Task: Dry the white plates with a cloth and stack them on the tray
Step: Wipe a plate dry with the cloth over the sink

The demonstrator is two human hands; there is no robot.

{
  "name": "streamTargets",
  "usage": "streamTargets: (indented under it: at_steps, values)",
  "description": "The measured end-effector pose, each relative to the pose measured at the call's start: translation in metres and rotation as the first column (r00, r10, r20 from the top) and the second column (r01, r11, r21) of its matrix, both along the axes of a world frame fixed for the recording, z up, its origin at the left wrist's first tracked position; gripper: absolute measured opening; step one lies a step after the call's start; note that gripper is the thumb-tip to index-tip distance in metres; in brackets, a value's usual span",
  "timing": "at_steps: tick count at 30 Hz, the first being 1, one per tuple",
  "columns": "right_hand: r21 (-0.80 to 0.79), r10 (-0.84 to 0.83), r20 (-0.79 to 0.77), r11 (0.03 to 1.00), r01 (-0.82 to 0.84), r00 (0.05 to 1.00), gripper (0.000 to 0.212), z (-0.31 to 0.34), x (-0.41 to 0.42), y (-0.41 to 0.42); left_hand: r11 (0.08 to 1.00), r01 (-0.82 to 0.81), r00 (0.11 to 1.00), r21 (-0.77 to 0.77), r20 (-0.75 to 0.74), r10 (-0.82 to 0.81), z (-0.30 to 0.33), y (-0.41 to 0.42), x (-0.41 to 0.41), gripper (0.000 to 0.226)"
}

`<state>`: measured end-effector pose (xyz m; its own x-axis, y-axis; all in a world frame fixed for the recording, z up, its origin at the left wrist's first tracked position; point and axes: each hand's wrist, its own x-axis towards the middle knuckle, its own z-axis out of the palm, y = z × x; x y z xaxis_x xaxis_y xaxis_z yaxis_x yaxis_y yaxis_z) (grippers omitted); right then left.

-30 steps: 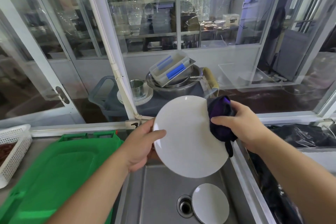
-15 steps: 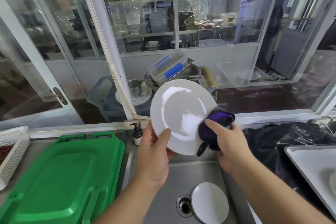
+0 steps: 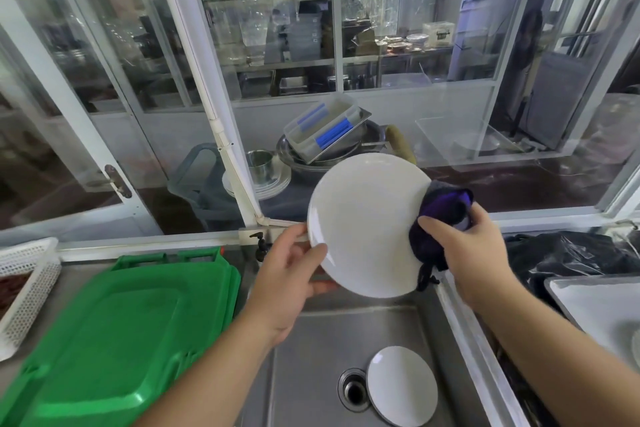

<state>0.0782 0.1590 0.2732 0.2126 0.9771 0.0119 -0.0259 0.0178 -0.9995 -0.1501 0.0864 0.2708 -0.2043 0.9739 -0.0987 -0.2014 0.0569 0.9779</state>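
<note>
Over the sink (image 3: 311,350), the left hand (image 3: 287,274) holds a white plate (image 3: 367,222); the right hand (image 3: 464,250) presses a dark cloth (image 3: 440,218) against its right edge.

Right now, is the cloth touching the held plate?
Touching. The head view shows the right hand pressing the dark purple cloth against the right rim of the white plate, overlapping its edge with no gap.
</note>
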Motion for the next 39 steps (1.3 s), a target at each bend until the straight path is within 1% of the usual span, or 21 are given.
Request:
streamTargets:
  at_steps: [2, 4, 5, 6, 8, 10, 13, 14, 16, 18, 21, 23, 24, 26, 28, 31, 35, 37, 39]
  values:
    - [0.065, 0.105, 0.135, 0.991, -0.115, 0.985, 0.033, 0.014, 0.009, 0.004, 0.999, 0.022, 0.998, -0.023, -0.05, -0.023, 0.006, 0.007, -0.009, 0.031]
    - [0.084, 0.189, 0.242, 0.973, -0.215, 0.952, 0.035, 0.024, 0.014, 0.008, 0.997, 0.078, 0.991, -0.023, -0.103, -0.08, 0.01, 0.012, -0.015, 0.034]
    - [0.086, 0.207, 0.285, 0.967, -0.24, 0.936, 0.035, 0.028, 0.015, 0.01, 0.994, 0.111, 0.987, -0.021, -0.117, -0.113, 0.012, 0.013, -0.016, 0.037]
    - [0.087, 0.214, 0.313, 0.964, -0.252, 0.926, 0.035, 0.031, 0.014, 0.011, 0.991, 0.135, 0.984, -0.021, -0.116, -0.136, 0.013, 0.013, -0.017, 0.039]
    - [0.094, 0.206, 0.315, 0.965, -0.246, 0.926, 0.036, 0.034, 0.012, 0.012, 0.988, 0.154, 0.985, -0.019, -0.08, -0.155, 0.012, 0.012, -0.016, 0.042]
    - [0.095, 0.177, 0.275, 0.973, -0.21, 0.945, 0.036, 0.034, 0.01, 0.012, 0.99, 0.138, 0.99, 0.002, -0.026, -0.138, 0.009, 0.01, -0.013, 0.043]
    - [0.083, 0.106, 0.162, 0.989, -0.121, 0.981, 0.03, 0.024, 0.005, 0.009, 0.998, 0.06, 0.996, 0.025, 0.066, -0.061, 0.007, 0.005, -0.002, 0.044]
    - [0.061, 0.084, 0.109, 0.994, -0.09, 0.991, 0.029, 0.017, 0.002, 0.007, 0.999, 0.023, 0.995, 0.04, 0.096, -0.026, 0.006, 0.004, 0.003, 0.044]
    - [-0.006, 0.04, -0.05, 0.999, -0.041, 0.998, 0.029, 0.002, -0.009, 0.0, 0.995, -0.069, 0.988, 0.073, 0.145, 0.058, 0.004, 0.002, 0.015, 0.042]
    - [-0.063, -0.011, -0.199, 0.998, -0.002, 0.98, 0.03, -0.012, -0.021, -0.009, 0.984, -0.154, 0.974, 0.086, 0.183, 0.136, 0.001, 0.0, 0.028, 0.042]
    - [-0.135, -0.107, -0.343, 0.989, 0.064, 0.933, 0.028, -0.028, -0.034, -0.024, 0.977, -0.201, 0.946, 0.071, 0.274, 0.174, -0.007, -0.005, 0.051, 0.045]
    - [-0.177, -0.145, -0.398, 0.981, 0.08, 0.906, 0.027, -0.037, -0.035, -0.03, 0.979, -0.198, 0.93, 0.039, 0.322, 0.175, -0.014, -0.01, 0.06, 0.045]
    - [-0.194, -0.156, -0.396, 0.977, 0.084, 0.905, 0.026, -0.039, -0.034, -0.032, 0.982, -0.189, 0.927, 0.023, 0.334, 0.17, -0.018, -0.011, 0.062, 0.046]
    - [-0.21, -0.157, -0.347, 0.974, 0.087, 0.925, 0.025, -0.041, -0.026, -0.03, 0.988, -0.151, 0.941, -0.005, 0.306, 0.145, -0.023, -0.012, 0.061, 0.049]
    - [-0.203, -0.139, -0.276, 0.976, 0.083, 0.951, 0.023, -0.038, -0.016, -0.026, 0.993, -0.112, 0.965, -0.025, 0.234, 0.114, -0.023, -0.01, 0.054, 0.049]
    - [-0.134, -0.077, -0.164, 0.989, 0.055, 0.983, 0.025, -0.027, -0.002, -0.018, 0.997, -0.058, 0.983, -0.048, 0.173, 0.066, -0.012, -0.004, 0.034, 0.033]
    - [-0.032, 0.081, 0.013, 0.996, -0.081, 0.997, 0.029, -0.007, 0.018, -0.009, 0.982, 0.144, 0.984, -0.12, 0.118, -0.13, 0.004, 0.0, 0.001, 0.031]
    - [-0.004, 0.149, 0.05, 0.989, -0.149, 0.988, 0.031, 0.002, 0.024, -0.006, 0.963, 0.233, 0.971, -0.137, 0.093, -0.222, 0.008, -0.003, -0.008, 0.034]
    - [0.0, 0.174, 0.098, 0.985, -0.175, 0.98, 0.038, 0.008, 0.026, -0.005, 0.954, 0.276, 0.96, -0.117, 0.086, -0.268, 0.01, -0.006, -0.011, 0.037]
